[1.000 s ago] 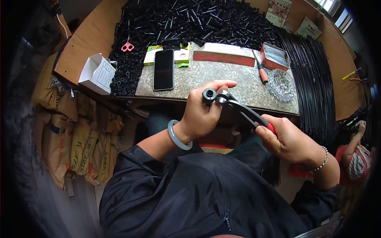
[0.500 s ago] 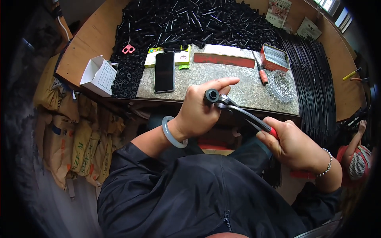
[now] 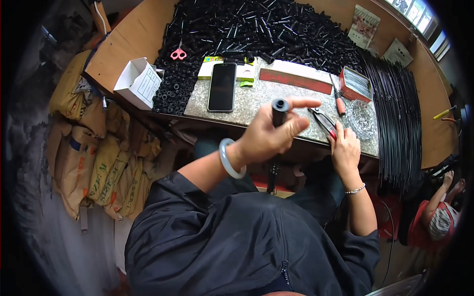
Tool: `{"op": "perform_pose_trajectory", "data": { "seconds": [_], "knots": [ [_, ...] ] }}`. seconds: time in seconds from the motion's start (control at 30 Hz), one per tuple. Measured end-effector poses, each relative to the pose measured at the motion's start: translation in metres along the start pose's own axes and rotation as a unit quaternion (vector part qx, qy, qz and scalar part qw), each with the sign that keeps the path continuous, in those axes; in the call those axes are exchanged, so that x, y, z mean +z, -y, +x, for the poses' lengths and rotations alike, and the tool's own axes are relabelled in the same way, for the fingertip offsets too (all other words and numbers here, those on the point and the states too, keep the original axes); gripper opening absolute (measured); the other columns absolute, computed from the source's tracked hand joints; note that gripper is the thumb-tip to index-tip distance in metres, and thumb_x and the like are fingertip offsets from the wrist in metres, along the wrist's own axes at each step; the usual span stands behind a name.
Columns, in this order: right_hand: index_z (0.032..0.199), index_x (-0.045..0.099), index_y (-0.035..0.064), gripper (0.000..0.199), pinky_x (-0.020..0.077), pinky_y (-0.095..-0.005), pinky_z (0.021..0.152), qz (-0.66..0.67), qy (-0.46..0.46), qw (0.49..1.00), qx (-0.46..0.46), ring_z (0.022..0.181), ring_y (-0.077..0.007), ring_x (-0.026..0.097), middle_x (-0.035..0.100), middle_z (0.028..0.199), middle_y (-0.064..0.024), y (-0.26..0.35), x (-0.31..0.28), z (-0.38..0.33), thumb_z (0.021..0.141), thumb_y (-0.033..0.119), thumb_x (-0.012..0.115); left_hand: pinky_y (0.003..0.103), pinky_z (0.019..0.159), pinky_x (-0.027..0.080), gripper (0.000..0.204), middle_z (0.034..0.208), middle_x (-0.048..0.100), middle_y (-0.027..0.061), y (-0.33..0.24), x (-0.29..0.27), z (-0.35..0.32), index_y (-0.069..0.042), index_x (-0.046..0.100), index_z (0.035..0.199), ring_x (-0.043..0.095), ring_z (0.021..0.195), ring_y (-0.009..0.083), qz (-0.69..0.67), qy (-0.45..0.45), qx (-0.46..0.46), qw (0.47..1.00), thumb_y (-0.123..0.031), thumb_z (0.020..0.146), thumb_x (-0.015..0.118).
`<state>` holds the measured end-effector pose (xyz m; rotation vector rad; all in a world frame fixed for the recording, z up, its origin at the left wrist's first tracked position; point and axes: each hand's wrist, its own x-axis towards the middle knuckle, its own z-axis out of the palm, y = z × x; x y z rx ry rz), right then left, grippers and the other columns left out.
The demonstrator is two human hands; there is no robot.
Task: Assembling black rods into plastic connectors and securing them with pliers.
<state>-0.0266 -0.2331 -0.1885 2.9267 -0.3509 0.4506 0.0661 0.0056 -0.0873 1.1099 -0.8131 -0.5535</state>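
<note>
My left hand (image 3: pixel 270 132), with a pale bangle at its wrist, is closed around a black tube-shaped part (image 3: pixel 280 114). The part stands upright, its round hollow end facing up, and my index finger points off to the right. Pliers (image 3: pixel 323 121) with red handles rest at the front right of the speckled work slab, jaws toward the far left. On their handles lies my right hand (image 3: pixel 347 148), fingers bent over the grips, a beaded bracelet at the wrist. A red-handled screwdriver (image 3: pixel 339 104) and a clear glass dish (image 3: pixel 359 120) are just beyond it.
Black parts (image 3: pixel 256 29) are heaped at the back. A phone (image 3: pixel 222 88), pink scissors (image 3: pixel 178 52), an open white carton (image 3: pixel 139 84) and a red tin (image 3: pixel 355 85) surround the slab (image 3: pixel 247 114). Long black rods (image 3: pixel 397 123) lie right; another person (image 3: pixel 439 217) sits beyond.
The pliers have left the black part and moved with my right hand down to the slab's right side. My left hand has turned the part upright. The view has shifted slightly.
</note>
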Motion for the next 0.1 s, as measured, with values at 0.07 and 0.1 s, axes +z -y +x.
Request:
{"op": "perform_pose_trajectory", "data": {
  "seconds": [0.07,0.1],
  "knots": [
    [0.122,0.051,0.0084,0.047,0.0424,-0.0348,0.073,0.011,-0.048,0.999,-0.016,0.091,-0.0245,0.054,0.054,0.095,-0.0079,-0.001,0.009,0.001,0.081,0.028,0.064,0.016,0.055,0.039,0.053,0.058,0.049,-0.0056,0.033,0.007,-0.016,0.004,0.042,0.131,0.047,0.050,0.0013,0.055,-0.013,0.060,0.997,-0.025,0.090,0.061],
    [0.123,0.050,0.0082,0.050,0.0420,-0.0368,0.075,0.023,-0.096,0.995,-0.029,0.090,-0.0256,0.054,0.055,0.099,-0.0071,-0.001,0.015,-0.001,0.080,0.029,0.065,0.016,0.067,0.044,0.054,0.060,0.051,-0.0049,0.073,0.010,-0.029,-0.001,0.044,0.132,0.050,0.056,0.0010,0.075,-0.018,0.102,0.992,-0.024,0.088,0.064]
  ]
}}
